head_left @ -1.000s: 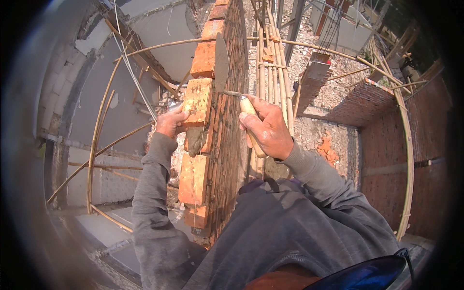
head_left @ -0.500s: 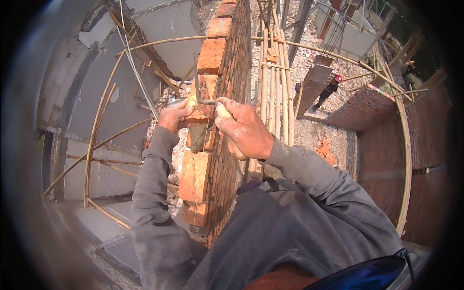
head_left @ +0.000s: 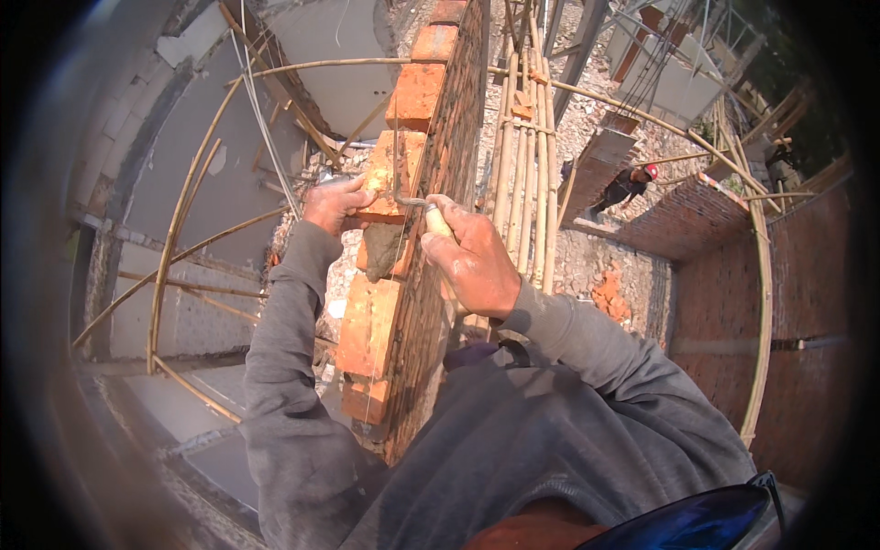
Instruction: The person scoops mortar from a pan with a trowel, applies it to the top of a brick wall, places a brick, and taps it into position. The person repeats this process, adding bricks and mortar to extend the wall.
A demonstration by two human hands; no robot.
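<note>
A narrow brick wall [head_left: 451, 128] runs away from me, topped with orange bricks. My left hand [head_left: 335, 205] is closed at the left side of one top brick [head_left: 401, 170], its fingers against the near end. In my right hand [head_left: 473, 260], just right of the wall, is the wooden handle of a trowel [head_left: 437, 221]. The trowel's bent metal neck reaches over that brick, and its thin blade appears nearly edge-on. Grey mortar [head_left: 383, 249] lies directly below the brick's near end, beside a nearer orange brick [head_left: 369, 327]. A thin string passes along the wall top.
Bamboo poles [head_left: 524, 174] form scaffolding right of the wall, with more curved poles [head_left: 188, 211] at left. Below, a person in a red helmet [head_left: 628, 186] stands near a lower brick wall [head_left: 687, 218]. Rubble [head_left: 623, 261] covers the ground.
The trowel and my right hand have shifted slightly right and nearer relative to the brick. My left hand stays at the brick's side. The person below has moved more upright.
</note>
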